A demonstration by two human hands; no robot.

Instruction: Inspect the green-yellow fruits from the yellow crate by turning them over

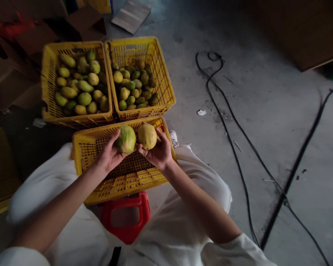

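Observation:
My left hand (pixel 110 152) holds a round green fruit (pixel 125 139) with a yellowish lower part. Close beside it, a pale yellow fruit (pixel 147 136) rests in the fingers of my right hand (pixel 158 150). I cannot make out the exact kind of either fruit. Both hands are above a yellow plastic basket (pixel 122 186) between my knees, whose visible floor is bare slats. Part of its far side is hidden behind the hands and fruits. The basket sits over a red plastic stool (pixel 125 216).
Beyond stand two yellow crates, the left crate (pixel 46 85) and the right crate (pixel 162 74), both holding many green and yellow fruits. Cardboard boxes (pixel 30 40) are at upper left. Black cables (pixel 224 96) run across the concrete floor at right. Another yellow crate (pixel 1 173) is at far left.

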